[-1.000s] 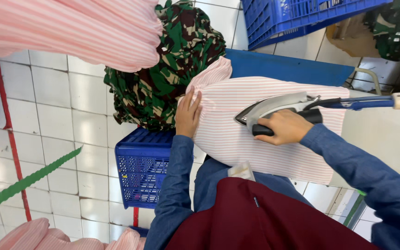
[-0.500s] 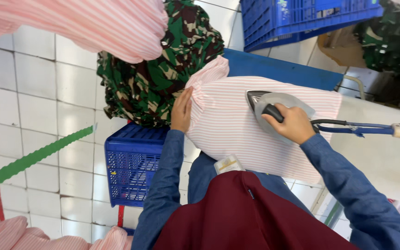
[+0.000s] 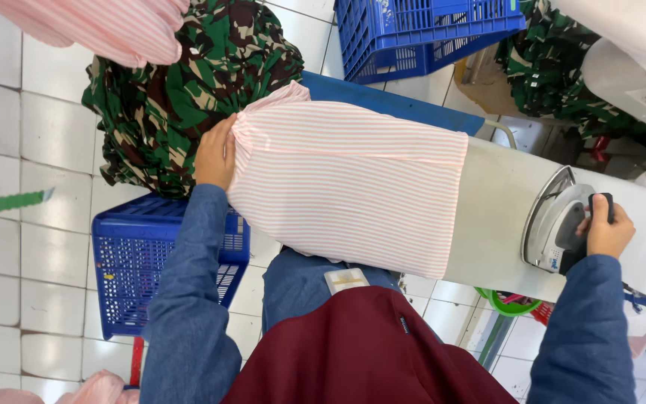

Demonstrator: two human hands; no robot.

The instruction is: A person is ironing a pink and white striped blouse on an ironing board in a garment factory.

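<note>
Pink-and-white striped cloth (image 3: 353, 187), thin soft knit, lies pulled smooth over a padded ironing board (image 3: 499, 202) with a pale matte cover. The stripes run along the board; the cloth's long axis goes left to right in the head view, gathered narrow end at left, straight cut edge at right, near the middle of the board.

Left hand (image 3: 216, 155) grips the bunched left end of the cloth, fingers curled over the fold. Right hand (image 3: 608, 228) is closed round the black handle of an iron (image 3: 555, 224). The iron has a shiny metal soleplate, teardrop shape, pointed tip up and away from the person. It stands tipped on the bare board cover, right of the cloth and apart from it.

Both sleeves are blue denim-like fabric; a dark red garment sits below.

Camouflage fabric (image 3: 181, 82), green, brown and black, is heaped beyond the left hand. Blue plastic lattice crate (image 3: 136, 262) on the white tiled floor (image 3: 16, 247), a second blue crate (image 3: 420, 34) at top.
</note>
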